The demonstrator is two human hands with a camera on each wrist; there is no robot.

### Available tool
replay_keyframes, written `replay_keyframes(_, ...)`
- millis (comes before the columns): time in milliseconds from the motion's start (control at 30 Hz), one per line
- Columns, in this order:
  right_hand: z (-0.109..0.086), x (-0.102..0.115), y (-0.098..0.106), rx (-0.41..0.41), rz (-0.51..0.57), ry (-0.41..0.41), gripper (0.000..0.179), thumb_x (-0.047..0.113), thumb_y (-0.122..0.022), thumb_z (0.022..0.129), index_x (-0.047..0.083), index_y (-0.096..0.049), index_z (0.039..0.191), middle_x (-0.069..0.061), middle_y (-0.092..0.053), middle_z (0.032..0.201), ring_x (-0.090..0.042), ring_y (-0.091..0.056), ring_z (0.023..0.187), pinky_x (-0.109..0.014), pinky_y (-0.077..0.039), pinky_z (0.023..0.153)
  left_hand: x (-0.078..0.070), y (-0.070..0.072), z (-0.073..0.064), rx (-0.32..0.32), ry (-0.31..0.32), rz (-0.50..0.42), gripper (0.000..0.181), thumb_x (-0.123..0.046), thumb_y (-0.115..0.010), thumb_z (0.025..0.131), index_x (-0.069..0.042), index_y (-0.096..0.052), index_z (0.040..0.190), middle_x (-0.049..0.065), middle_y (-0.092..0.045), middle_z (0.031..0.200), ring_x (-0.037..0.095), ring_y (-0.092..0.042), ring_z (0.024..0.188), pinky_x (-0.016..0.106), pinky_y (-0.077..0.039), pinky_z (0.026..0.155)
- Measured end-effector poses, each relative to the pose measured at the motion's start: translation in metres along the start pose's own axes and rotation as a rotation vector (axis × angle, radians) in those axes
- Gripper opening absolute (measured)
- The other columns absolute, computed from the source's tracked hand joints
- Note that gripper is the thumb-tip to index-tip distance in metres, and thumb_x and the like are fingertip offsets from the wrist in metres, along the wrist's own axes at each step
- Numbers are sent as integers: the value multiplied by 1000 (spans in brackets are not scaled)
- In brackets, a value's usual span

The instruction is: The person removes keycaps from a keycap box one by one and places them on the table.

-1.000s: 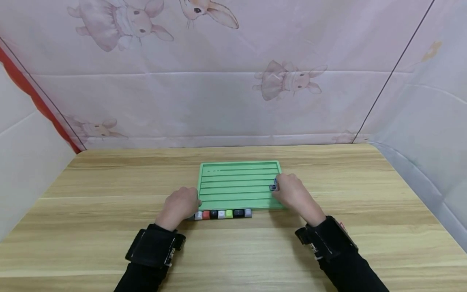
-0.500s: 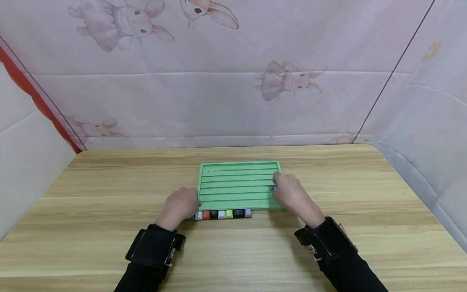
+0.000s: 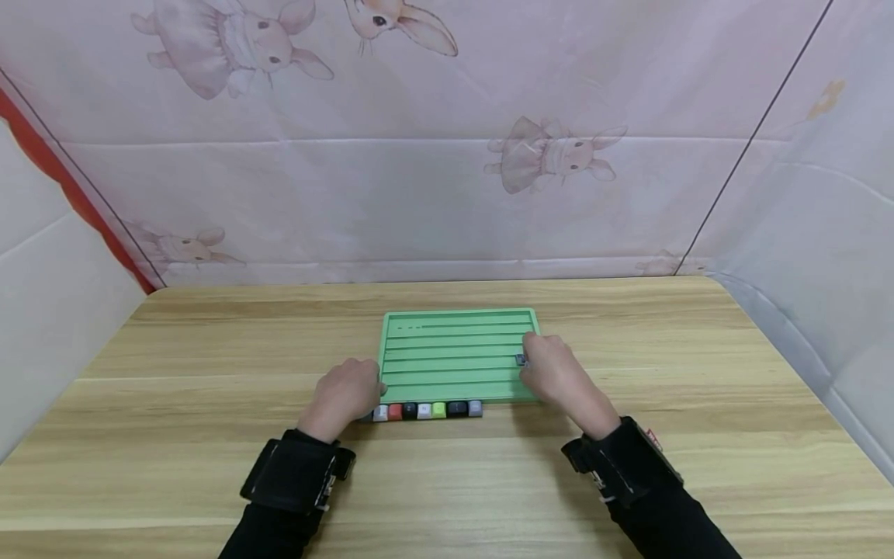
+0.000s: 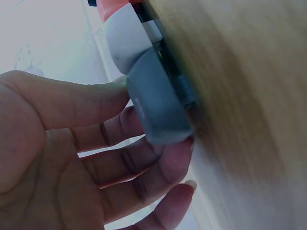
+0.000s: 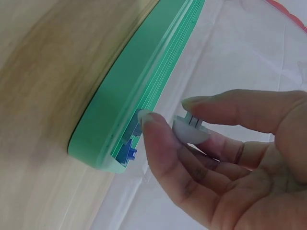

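Observation:
A row of coloured keycaps [image 3: 424, 411] lies along the near edge of a green ridged tray [image 3: 454, 374]. At the row's left end, my left hand [image 3: 347, 388] holds a dark blue-grey keycap [image 4: 156, 103], thumb at one side and fingers curled about its end. Over the tray's right side, my right hand [image 3: 555, 369] pinches a light grey keycap [image 5: 191, 132] between thumb and fingers, its stem showing. Below those fingers, a grey-blue keycap [image 5: 132, 127] and a dark blue piece [image 5: 127, 152] sit in the tray's end. In the head view the pinched keycap is hidden.
The tray rests on a wood-grain table [image 3: 447, 489]. A pale curtain with rabbit prints [image 3: 391, 194] hangs behind it, and white cloth sides [image 3: 810, 233] flank the table. A white keycap [image 4: 127, 38] stands beside the left-held one.
My right hand dips, rises and shifts slightly left near the tray's right side. The piece seen at its fingertips a second ago is now hidden in the head view. My left hand stays put.

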State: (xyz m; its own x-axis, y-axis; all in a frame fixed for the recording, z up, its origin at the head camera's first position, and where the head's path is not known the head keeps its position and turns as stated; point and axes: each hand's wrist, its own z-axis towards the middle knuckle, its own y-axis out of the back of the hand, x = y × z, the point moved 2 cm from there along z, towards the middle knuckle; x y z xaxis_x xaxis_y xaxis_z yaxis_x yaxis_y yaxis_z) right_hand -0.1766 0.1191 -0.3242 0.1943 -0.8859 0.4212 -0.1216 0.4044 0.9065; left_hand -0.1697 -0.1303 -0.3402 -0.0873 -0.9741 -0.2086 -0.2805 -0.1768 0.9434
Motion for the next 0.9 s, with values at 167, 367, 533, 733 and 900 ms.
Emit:
replay_keyframes(167,-1,2,0,0,0,23,19,-10,-56,68,-5,-55,86,-14,-57,73,-19,-49,59,-27,-43,48,0,0,0,0,-2,-1,21,-17,-56,88,-4,-56,72,8,-50,61,20,-46,53,28,-36,45)
replay_keyframes(367,-4,4,1,5,-4,79,18,-13,-53,66,-3,-61,79,-16,-63,81,-21,-52,67,-32,-49,58,0,0,0,1,-1,2,21,-17,-56,88,-4,-56,72,8,-49,61,20,-46,52,27,-35,44)
replay_keyframes(533,-6,6,1,17,-9,99,16,-13,-56,68,-2,-64,78,-15,-65,85,-22,-57,77,-36,-52,66,-1,0,0,8,7,1,21,-17,-55,88,-4,-57,72,8,-50,61,20,-46,52,28,-35,44)
replay_keyframes(733,-7,8,1,53,-12,89,15,-8,-56,74,-5,-66,86,-18,-66,93,-25,-58,84,-37,-52,70,-1,0,1,7,19,-1,21,-17,-55,88,-4,-56,72,8,-49,61,20,-46,52,28,-35,44)
replay_keyframes(900,-8,9,1,70,-17,87,20,-10,-52,75,-6,-66,88,-20,-66,96,-26,-59,87,-38,-53,73,-1,0,1,8,21,-4,22,-18,-55,88,-4,-56,72,8,-49,61,20,-46,52,28,-35,44)
